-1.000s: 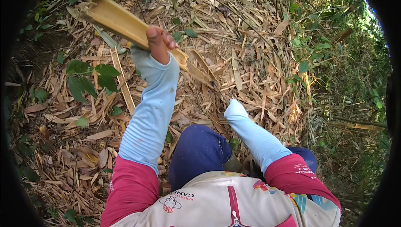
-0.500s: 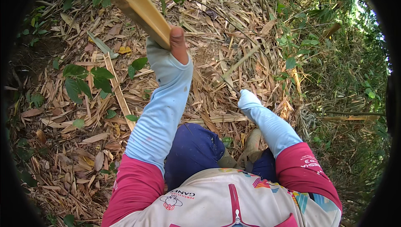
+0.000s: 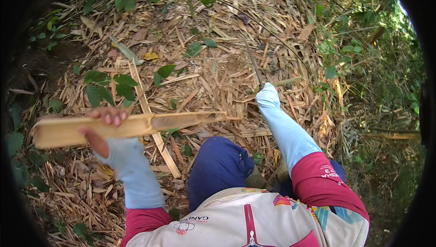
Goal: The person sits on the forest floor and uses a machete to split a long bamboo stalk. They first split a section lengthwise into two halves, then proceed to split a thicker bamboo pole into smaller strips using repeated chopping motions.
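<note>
In my left hand (image 3: 110, 116) is a split length of pale bamboo (image 3: 59, 132), held nearly level at the left with the fingers over its top edge and the thumb below. Its narrower, hollow-looking end reaches right, in front of my knee. My right hand (image 3: 267, 95), mostly covered by a light blue sleeve, is closed around the handle of a machete (image 3: 252, 59). The dark, thin blade points up and away, apart from the bamboo. A second, narrow bamboo strip (image 3: 144, 97) lies on the ground, partly hidden beneath the held piece.
Dry leaves and bamboo chips (image 3: 213, 69) cover the ground. Green leafy sprigs (image 3: 97, 85) grow at the left, and a thin stem (image 3: 236, 8) arches across the far side. Dense undergrowth (image 3: 377, 88) stands at the right. My bent blue-trousered knee (image 3: 218, 167) is close in front.
My left hand has swung the bamboo down and left, from raised and slanting to nearly level. My right hand has drawn slightly farther away, with the blade now pointing more upward.
</note>
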### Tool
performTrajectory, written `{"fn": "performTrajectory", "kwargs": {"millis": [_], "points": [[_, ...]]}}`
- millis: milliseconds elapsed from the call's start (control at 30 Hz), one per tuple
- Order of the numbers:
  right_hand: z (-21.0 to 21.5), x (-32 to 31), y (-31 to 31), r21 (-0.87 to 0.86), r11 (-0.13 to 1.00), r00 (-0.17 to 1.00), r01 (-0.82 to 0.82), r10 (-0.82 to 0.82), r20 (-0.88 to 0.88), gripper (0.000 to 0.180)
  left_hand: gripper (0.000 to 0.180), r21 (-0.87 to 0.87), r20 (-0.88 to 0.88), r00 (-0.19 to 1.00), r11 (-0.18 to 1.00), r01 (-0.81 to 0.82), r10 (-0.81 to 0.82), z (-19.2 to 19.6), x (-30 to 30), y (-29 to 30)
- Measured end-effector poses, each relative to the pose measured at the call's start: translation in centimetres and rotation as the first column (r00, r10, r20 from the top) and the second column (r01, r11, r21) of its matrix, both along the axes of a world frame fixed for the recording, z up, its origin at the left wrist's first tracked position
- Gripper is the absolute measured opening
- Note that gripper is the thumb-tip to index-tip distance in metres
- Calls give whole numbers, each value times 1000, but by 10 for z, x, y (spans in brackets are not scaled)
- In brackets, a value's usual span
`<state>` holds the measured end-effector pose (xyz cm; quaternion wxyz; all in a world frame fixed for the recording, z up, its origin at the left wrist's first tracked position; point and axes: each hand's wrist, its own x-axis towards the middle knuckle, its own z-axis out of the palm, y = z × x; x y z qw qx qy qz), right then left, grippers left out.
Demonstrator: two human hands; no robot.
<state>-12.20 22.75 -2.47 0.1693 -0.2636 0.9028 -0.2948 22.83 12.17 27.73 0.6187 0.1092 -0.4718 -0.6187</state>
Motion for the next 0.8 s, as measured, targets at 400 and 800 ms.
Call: {"fn": "performTrajectory", "kwargs": {"millis": [400, 800], "points": [[-28, 20, -34, 115, 943, 940, 313, -325, 100, 39, 46, -248, 212, 956, 957, -148, 203, -17, 34, 27], [-89, -20, -37, 292, 848, 734, 442, -529, 426, 66, 44, -189, 125, 962, 958, -215, 241, -19, 38, 13]]}}
